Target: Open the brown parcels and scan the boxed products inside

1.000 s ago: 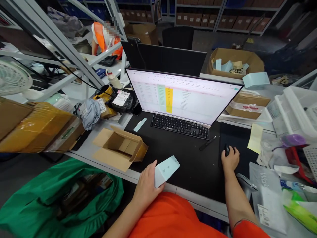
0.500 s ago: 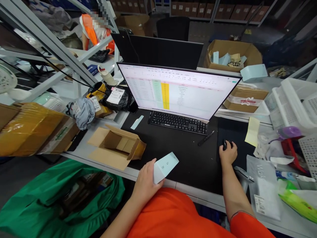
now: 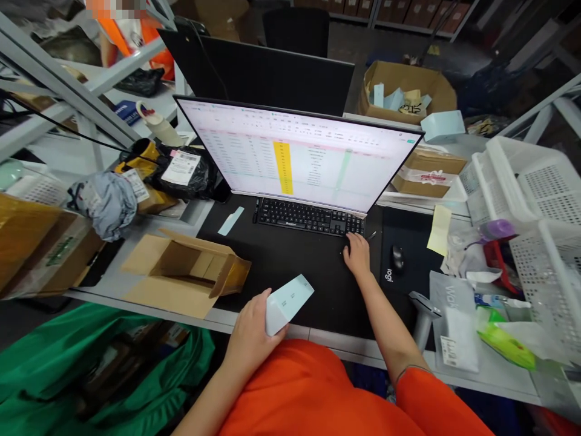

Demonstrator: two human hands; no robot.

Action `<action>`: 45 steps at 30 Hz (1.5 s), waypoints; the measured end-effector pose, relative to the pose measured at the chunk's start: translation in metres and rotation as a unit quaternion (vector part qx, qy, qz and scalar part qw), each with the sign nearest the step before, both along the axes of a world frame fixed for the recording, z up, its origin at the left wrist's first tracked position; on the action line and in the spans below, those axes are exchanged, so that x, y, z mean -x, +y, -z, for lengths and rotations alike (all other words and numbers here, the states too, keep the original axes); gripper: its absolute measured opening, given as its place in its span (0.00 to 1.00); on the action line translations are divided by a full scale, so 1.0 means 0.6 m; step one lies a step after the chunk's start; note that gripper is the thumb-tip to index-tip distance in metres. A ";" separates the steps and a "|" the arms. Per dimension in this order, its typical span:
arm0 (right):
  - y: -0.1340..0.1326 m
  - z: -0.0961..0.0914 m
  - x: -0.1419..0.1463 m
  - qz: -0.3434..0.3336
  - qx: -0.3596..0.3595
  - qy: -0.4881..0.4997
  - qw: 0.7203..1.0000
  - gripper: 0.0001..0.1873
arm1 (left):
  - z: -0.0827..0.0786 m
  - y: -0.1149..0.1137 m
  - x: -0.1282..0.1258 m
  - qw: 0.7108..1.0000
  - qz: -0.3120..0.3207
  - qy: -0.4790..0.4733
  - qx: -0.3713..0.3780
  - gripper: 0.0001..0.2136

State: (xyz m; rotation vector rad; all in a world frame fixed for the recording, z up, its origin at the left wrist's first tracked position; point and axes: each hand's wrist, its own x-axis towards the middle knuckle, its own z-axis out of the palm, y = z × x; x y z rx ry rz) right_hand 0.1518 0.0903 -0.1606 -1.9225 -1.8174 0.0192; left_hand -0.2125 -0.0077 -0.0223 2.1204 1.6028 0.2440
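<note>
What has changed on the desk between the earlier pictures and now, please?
The right hand let go of the mouse and moved left to the right end of the keyboard. On the screen, the green column now stands right of the yellow column, not left. The left hand still holds the pale blue box.

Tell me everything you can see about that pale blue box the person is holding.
The pale blue box is slim and straight-edged, apparently made of smooth card, and looks closed. Small dark print marks its long upper face, too tiny to read; the near end face looks plainer. The left hand grips it by that end, and it slants away over the front of the black desk mat. Whether it touches the mat is unclear.
</note>
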 end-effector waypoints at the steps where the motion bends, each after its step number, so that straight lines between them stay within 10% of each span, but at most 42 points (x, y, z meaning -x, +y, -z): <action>1: 0.013 0.002 0.008 0.004 0.005 0.001 1.000 0.25 | -0.001 0.001 0.000 1.000 0.001 0.002 0.000 0.35; 13: 0.053 0.004 0.034 0.037 0.006 -0.014 0.999 0.19 | 0.005 -0.003 0.017 1.000 -0.010 -0.014 -0.013 0.33; 18: 0.130 -0.002 0.069 -0.068 0.040 0.019 0.997 0.27 | 0.006 0.002 0.015 1.000 -0.012 -0.019 -0.009 0.34; 23: 0.186 -0.009 0.094 -0.032 0.037 0.034 0.998 0.29 | -0.001 0.009 0.012 1.000 -0.012 -0.026 0.008 0.34; 36: -0.105 0.026 -0.127 0.303 -0.047 0.008 0.952 0.30 | -0.001 -0.006 0.029 0.998 -0.027 -0.061 0.015 0.37; 45: -0.132 0.087 -0.164 0.314 -0.078 0.025 0.946 0.32 | -0.018 -0.041 0.041 0.993 -0.053 -0.091 0.045 0.36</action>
